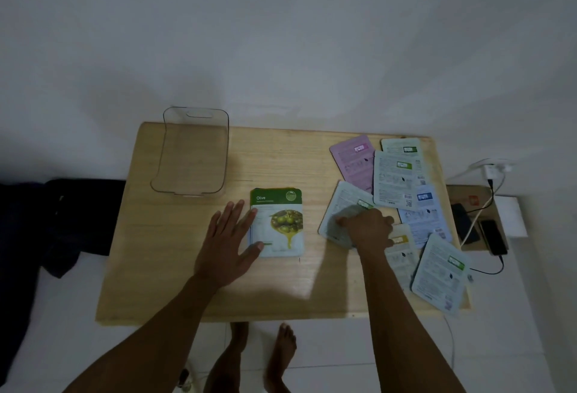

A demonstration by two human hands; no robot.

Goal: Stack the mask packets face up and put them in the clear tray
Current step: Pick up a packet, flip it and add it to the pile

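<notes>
A green and white olive mask packet (279,224) lies face up at the table's middle, on top of a small stack. My left hand (229,242) rests flat beside it, fingers spread, thumb and fingertips touching its left edge. My right hand (368,227) grips a face-down pale green packet (342,214) and lifts its near edge off the table. Several more face-down packets lie to the right: a pink one (354,160), pale green ones (396,178), a blue one (426,214), one at the corner (440,274). The clear tray (193,152) stands empty at the back left.
The wooden table (281,158) stands against a white wall. Right of it are a box with two phones (493,236), cables and a wall charger (491,169). Dark cloth (62,220) lies to the left. My bare feet (281,349) show below the front edge.
</notes>
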